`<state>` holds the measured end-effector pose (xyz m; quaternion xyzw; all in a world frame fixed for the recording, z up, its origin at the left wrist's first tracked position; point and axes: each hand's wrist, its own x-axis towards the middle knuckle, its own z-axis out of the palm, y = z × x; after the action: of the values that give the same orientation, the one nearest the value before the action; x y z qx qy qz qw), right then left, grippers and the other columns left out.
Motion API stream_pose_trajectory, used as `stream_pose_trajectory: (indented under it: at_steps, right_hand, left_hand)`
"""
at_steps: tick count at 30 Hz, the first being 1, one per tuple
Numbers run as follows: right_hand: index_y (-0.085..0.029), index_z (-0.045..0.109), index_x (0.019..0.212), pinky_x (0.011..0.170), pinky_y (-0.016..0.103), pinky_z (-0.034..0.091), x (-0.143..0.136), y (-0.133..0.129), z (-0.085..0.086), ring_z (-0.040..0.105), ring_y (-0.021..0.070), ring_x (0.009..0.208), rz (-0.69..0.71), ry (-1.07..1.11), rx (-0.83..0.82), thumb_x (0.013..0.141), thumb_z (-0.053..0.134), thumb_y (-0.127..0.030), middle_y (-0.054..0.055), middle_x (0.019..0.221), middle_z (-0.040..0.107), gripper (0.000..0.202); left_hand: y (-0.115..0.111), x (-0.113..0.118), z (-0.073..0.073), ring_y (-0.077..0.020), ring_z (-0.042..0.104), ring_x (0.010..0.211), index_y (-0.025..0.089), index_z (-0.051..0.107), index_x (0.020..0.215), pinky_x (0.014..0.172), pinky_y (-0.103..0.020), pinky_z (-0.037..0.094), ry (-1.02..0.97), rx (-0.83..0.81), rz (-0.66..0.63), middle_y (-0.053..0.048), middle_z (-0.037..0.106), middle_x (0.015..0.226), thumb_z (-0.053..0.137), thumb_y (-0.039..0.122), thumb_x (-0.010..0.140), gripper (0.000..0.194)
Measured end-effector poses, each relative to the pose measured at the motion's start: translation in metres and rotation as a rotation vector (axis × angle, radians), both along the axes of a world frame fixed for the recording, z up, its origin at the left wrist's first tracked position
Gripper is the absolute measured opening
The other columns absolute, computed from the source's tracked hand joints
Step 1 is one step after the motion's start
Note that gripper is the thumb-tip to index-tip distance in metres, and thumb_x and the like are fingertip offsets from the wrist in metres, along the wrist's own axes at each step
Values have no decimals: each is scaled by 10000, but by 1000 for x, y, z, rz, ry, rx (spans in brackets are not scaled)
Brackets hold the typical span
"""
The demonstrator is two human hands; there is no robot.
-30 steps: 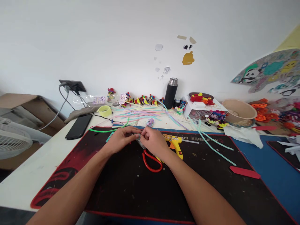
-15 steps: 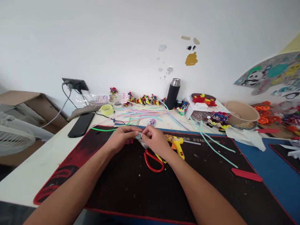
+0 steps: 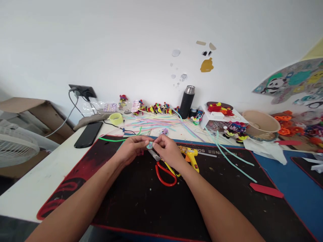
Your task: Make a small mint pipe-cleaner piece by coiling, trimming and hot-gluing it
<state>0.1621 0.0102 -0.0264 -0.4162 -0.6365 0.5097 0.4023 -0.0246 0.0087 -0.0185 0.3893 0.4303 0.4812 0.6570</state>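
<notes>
A small pale teal piece [image 3: 149, 145] is pinched between the fingertips of my left hand [image 3: 133, 148] and my right hand [image 3: 165, 148], above the black mat [image 3: 151, 208]. Red-handled scissors [image 3: 165, 174] lie just below my right hand, their blades partly under it. Beside that hand rests a yellow glue gun [image 3: 192, 157], partly covered by the wrist. Behind my fingers sits a small purple fuzzy piece [image 3: 164, 131].
Pastel pipe cleaners [image 3: 151, 121] lie behind the mat. A black phone [image 3: 88, 134] and yellow tape roll [image 3: 115, 118] are at left. A black bottle [image 3: 187, 102] stands near the wall, with a white box [image 3: 222, 117] to its right. A red strip [image 3: 266, 190] lies at right.
The fingertips have shifted slightly, and more of the teal piece shows between them. The whole view has moved a little.
</notes>
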Motion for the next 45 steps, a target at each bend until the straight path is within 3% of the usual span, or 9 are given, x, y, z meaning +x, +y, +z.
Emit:
stream_pose_trajectory:
  at_steps: [3,9,21,25,28,34,36,39,45]
  right_hand:
    - [-233,549,861,486,232,304,0,1,-1,422,111,438,-4,7,-15,899,625,-344,-91,554,511,139]
    - [-233,548,844,513,248,291,-1,0,-4,414,126,489,-59,-87,82,917,615,-330,-86,553,479,138]
    - [-223,642,922,481,254,292,5,-4,-7,384,125,436,-198,-64,75,948,614,-495,-94,538,412,275]
    - [-215,662,919,512,259,320,25,-16,5,428,136,479,-201,-220,135,970,589,-491,-74,561,465,290]
    - [-207,686,912,602,283,386,52,-27,14,532,167,599,-229,-382,194,964,601,-478,-20,663,607,289]
    - [-203,706,938,673,323,438,120,-46,19,672,241,762,-410,-596,113,963,562,-582,67,848,744,407]
    - [-206,713,940,606,319,405,136,-53,18,646,236,666,-452,-717,82,971,527,-616,50,748,707,451]
    - [-208,720,966,567,308,378,144,-61,15,630,217,591,-424,-829,6,977,521,-608,38,716,698,447]
    - [-201,709,926,652,300,378,127,-58,6,701,245,801,-397,-1002,31,981,588,-584,91,880,768,406]
  left_hand:
    - [1,-1,-2,-168,664,656,172,849,808,573,-247,477,39,24,8,-80,791,789,1007,374,566,353]
    - [4,-3,-7,-199,681,824,214,853,787,752,-301,522,179,157,6,-77,810,981,964,432,632,290]
    - [10,-8,-8,-225,682,838,219,844,800,832,-355,550,158,193,74,-73,791,897,960,491,603,355]
    - [12,-10,-11,-234,685,878,224,843,805,844,-351,552,146,205,80,-79,798,956,962,507,604,367]
    - [14,-11,-13,-222,686,855,220,840,807,837,-342,550,130,208,75,-77,800,949,965,505,609,368]
    - [16,-12,-16,-213,685,842,198,835,826,818,-328,538,102,219,81,-94,805,1011,968,522,599,418]
    - [16,-12,-15,-223,688,846,194,829,830,810,-332,542,97,222,82,-99,805,999,966,527,597,429]
    - [16,-12,-14,-233,694,841,194,817,817,796,-339,550,98,223,79,-101,803,966,964,535,589,436]
    - [14,-13,-12,-225,693,811,202,818,821,807,-350,564,108,220,53,-89,797,934,967,533,577,437]
